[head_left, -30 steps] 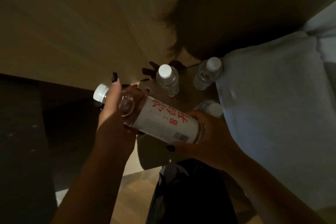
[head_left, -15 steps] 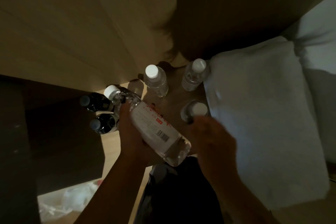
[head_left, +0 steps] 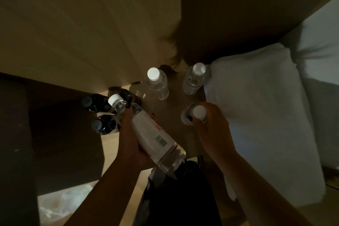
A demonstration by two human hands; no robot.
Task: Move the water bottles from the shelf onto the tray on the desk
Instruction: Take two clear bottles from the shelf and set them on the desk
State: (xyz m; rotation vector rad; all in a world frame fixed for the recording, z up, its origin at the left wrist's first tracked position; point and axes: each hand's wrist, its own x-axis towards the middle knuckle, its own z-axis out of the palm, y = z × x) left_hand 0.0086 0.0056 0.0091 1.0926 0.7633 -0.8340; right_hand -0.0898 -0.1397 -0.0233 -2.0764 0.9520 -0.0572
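My left hand (head_left: 132,145) grips the clear white-labelled plastic bottle (head_left: 152,134) mid-frame, tilted; my right hand (head_left: 211,130) curls round a small white-capped clear bottle (head_left: 194,113), seemingly clamped; full, slick plastic; hold the bodies firmly.

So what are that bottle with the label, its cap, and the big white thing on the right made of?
The labelled bottle, held in the left hand, looks like thin clear plastic: you can see through its ribbed base, and it glints. Its cap seems opaque white plastic with a matte look. The big white thing appears to be soft fabric, perhaps a pillow: fuzzy surface, rounded corners.
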